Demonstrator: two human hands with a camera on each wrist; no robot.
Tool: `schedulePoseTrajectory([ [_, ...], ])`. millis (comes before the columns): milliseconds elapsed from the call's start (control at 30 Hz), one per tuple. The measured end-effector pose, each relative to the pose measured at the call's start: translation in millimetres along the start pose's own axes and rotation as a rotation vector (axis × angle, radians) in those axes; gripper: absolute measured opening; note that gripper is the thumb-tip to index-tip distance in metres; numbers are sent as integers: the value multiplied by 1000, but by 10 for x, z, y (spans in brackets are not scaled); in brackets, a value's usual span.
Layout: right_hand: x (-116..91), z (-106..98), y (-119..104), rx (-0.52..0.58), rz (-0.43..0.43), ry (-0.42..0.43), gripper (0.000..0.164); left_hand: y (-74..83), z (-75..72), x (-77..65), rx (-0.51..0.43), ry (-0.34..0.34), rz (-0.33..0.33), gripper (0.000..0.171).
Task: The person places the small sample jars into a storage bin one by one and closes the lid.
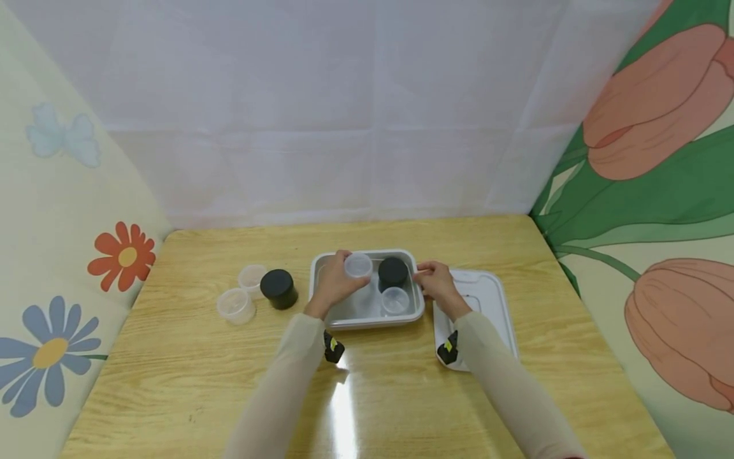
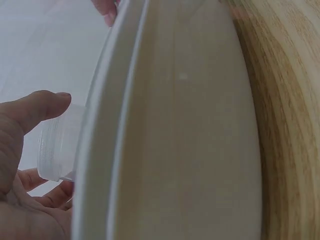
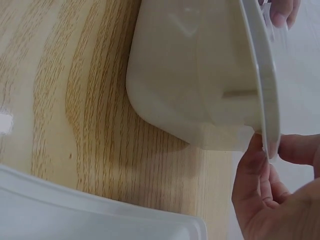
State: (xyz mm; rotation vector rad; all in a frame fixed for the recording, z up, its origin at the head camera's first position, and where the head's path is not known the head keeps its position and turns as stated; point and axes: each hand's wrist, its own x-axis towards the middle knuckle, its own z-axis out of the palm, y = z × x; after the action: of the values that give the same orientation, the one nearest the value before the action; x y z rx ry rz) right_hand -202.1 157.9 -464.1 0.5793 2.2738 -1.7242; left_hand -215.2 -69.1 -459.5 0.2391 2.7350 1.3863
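My left hand (image 1: pixel 334 285) holds a small clear plastic jar (image 1: pixel 358 264) over the back left part of a deep white tray (image 1: pixel 373 323). In the left wrist view its thumb and fingers lie around the jar (image 2: pixel 52 150), partly behind the tray's wall (image 2: pixel 190 125). My right hand (image 1: pixel 438 285) pinches the tray's right rim, thumb on one side and fingers on the other, as the right wrist view shows at the rim (image 3: pixel 265 85). Inside the tray, a black-lidded jar (image 1: pixel 392 271) stands at the back right, with another clear jar (image 1: pixel 395 300) in front of it.
Left of the tray, a black jar (image 1: pixel 278 287) and two clear jars, one in front (image 1: pixel 236 306) and one behind (image 1: pixel 252 278), stand on the wooden table (image 1: pixel 189 370). A white lid (image 1: pixel 497 309) lies right of the tray, partly under my right forearm.
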Motion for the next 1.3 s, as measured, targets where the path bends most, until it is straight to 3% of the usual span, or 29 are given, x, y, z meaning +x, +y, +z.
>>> schedulePoseTrajectory([
  [167,10,11,-1,0,4,5,35,8,51,18,9,-30,18,67],
  [333,16,9,13,4,-11,0,36,-5,100,18,0,-10,55,65],
  [567,7,12,25,21,-20,-8,35,-41,181,42,37,-20,26,68],
  [700,8,11,24,18,-14,-10,35,-175,262,135,49,-32,3,72],
  [733,7,11,23,16,-12,-11,35,-318,335,204,56,-12,40,73],
  [833,4,12,22,11,-6,-9,36,-434,410,275,75,-9,48,76],
  [933,-3,9,15,13,-7,-7,36,-394,412,252,55,-16,38,74],
  [967,-6,9,10,10,-6,-6,36,-262,356,186,55,-36,-1,73],
  [1000,-10,12,5,8,-7,-6,36,-204,340,146,62,-36,2,71],
  [1100,-14,14,-9,-4,-4,-6,36,-118,317,84,74,-35,-2,68],
  [1300,-5,10,-17,-16,6,-5,36,-128,329,83,70,-36,-1,71],
])
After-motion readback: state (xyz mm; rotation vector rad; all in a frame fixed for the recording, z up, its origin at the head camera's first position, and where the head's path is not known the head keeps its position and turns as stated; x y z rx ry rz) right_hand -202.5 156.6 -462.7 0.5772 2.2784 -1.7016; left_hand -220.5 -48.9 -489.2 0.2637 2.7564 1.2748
